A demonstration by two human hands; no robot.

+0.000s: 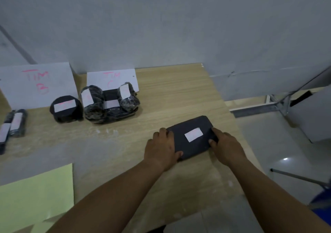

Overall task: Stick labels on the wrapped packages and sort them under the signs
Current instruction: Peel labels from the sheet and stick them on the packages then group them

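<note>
At the wooden table's [170, 93] right, your left hand [162, 148] and right hand [226, 148] grip the flat black wrapped package [195, 123], already labelled; sorting comes next.

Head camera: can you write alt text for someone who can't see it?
A left hand and right hand grip the ends of a black package with a white label on a table. Further back, labelled packages sit under two signs.

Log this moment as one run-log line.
left hand, right hand: grip flat package | label: on top | package: on table, right of TIM C sign
</note>
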